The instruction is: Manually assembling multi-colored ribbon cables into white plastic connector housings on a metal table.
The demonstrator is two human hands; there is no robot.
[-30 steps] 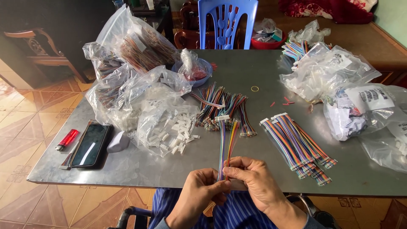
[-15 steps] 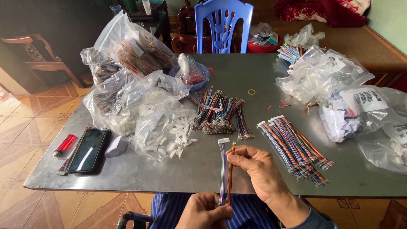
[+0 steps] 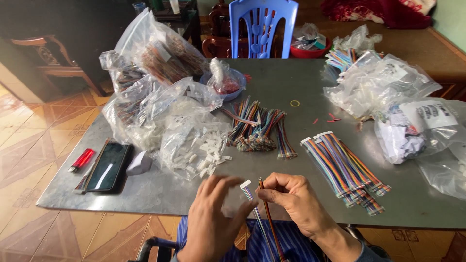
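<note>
My right hand [image 3: 296, 199], low centre of the frame, pinches a thin bundle of coloured wires [image 3: 264, 208] between thumb and forefinger, just under its small white connector [image 3: 245, 184]; grip narrow and closed on the wires, which hang down toward my lap. My left hand [image 3: 216, 218] sits just left of it, fingers spread wide, holding nothing, fingertips close to the connector but apart from it.

Judgement on handling: the strands look slack, so pinching close below the connector should stop them fanning; the free hand does best supporting the loose tails rather than tugging at the plug.

Outward across the grey table [image 3: 291, 87]:
- right of centre, a flat rainbow cable stack [image 3: 342, 167], white ends toward the far edge
- centre, a loose heap of mixed wire harnesses [image 3: 259, 128]
- left of centre, an open clear bag of white plastic housings [image 3: 194, 148], some spilled
- upper left, clear bags of reddish-brown wire parts [image 3: 165, 53]
- right edge, crumpled clear bags, one bearing a white printed label [image 3: 429, 114], rectangular, dark print
- upper centre, a shallow blue bowl [image 3: 228, 82] with a bagged red item in it
- lower left, a dark phone [image 3: 109, 165] beside a red lighter [image 3: 81, 160]
- far centre, a small yellow rubber band [image 3: 294, 103]
</note>
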